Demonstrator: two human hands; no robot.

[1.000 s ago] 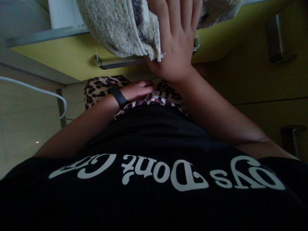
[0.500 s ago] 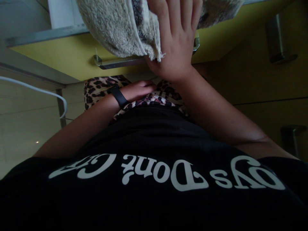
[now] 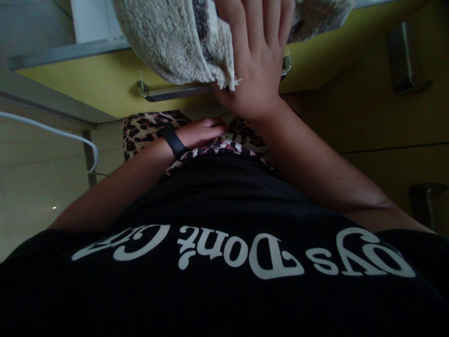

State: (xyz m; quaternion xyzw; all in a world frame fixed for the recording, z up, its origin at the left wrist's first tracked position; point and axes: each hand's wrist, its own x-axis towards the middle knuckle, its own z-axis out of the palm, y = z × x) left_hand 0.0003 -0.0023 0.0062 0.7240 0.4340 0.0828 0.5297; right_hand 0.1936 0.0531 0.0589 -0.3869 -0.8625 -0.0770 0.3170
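My right hand (image 3: pixel 257 61) lies flat, fingers stretched out together, against a beige fluffy towel (image 3: pixel 168 42) that hangs over the metal handle (image 3: pixel 164 92) of a yellow drawer front (image 3: pixel 91 82); its thumb is hidden behind the towel's edge. My left hand (image 3: pixel 202 131), with a black band (image 3: pixel 173 140) on the wrist, rests at my waist on leopard-print fabric (image 3: pixel 143 128). Its fingers are tucked out of sight. My black shirt with white lettering (image 3: pixel 224 276) fills the lower half of the view.
A white cable (image 3: pixel 52 133) loops at the left in front of a pale tiled floor. Dark wooden cabinet fronts with metal handles (image 3: pixel 403 61) stand on the right. A grey countertop edge (image 3: pixel 66 49) runs above the yellow drawer.
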